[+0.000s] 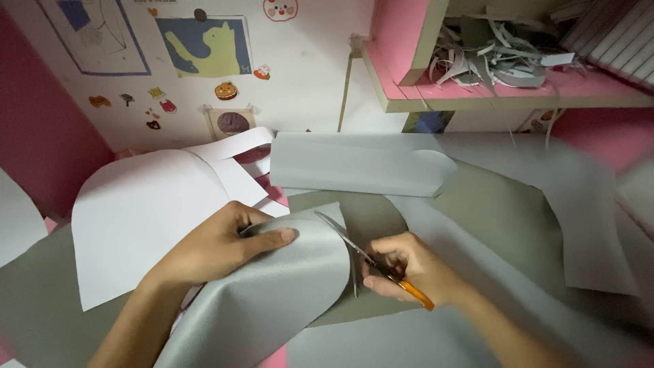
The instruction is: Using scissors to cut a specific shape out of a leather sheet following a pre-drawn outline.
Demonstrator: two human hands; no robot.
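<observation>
Two hands work one grey sheet (272,300) at the near centre: my left hand (218,249) pinches its curled edge, my right hand (409,269) closes on orange-handled scissors (371,262), blades parted. The sheet looks light, limp, likely slippery; best gripped beside the cut.

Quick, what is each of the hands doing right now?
Left hand: closed on the curved grey sheet, thumb on top.
Right hand: closed around orange-handled scissors, blades open at the sheet's edge.
</observation>
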